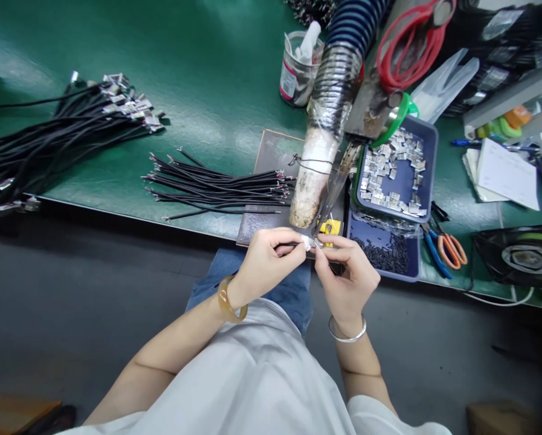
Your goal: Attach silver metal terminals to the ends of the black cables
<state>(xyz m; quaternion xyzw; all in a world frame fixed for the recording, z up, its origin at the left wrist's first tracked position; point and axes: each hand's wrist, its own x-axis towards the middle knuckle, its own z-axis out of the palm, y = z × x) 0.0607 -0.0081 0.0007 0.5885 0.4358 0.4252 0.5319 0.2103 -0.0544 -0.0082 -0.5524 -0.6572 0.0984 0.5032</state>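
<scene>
My left hand (271,263) is closed on a short black cable (286,244), gripping it close to its end. Something white covers a left fingertip. My right hand (350,272) pinches a small silvery metal connector (314,244) at that cable end; fingers hide part of it, so I cannot tell whether the two are joined. Just beyond the hands is a yellow block (330,229). The tip of a taped hose (304,208) hangs directly above the work, beside a dark metal tool.
Loose black cables (216,190) lie left of the hose, and a bundle with metal connectors (116,109) sits farther left. A blue tray (428,163) holds connector pieces; a lower tray (413,257) holds small black parts. Pliers (438,251), a fan (524,257) and a tub (293,81) stand around.
</scene>
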